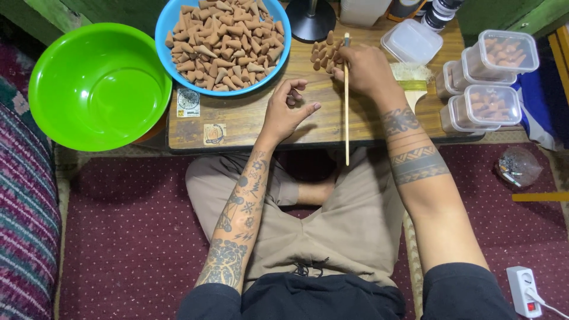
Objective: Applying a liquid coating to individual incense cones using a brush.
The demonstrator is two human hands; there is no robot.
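My right hand [363, 70] grips a long thin wooden stick [347, 118] that runs from a small group of brown cones [323, 52] on the low wooden table [237, 118] back past the table's near edge. My left hand [285, 109] rests on the table just left of the stick, fingers loosely curled and apart, holding nothing. A blue bowl [166, 24] heaped with brown cones [225, 41] stands at the table's far left, beyond my left hand.
An empty green bowl [98, 83] sits left of the table. Several lidded clear plastic boxes [492, 89] holding cones stand at the right, with an empty box [411, 40] and a brush [412, 83] near them. A black round base [310, 21] stands behind. A power strip [524, 290] lies on the red carpet.
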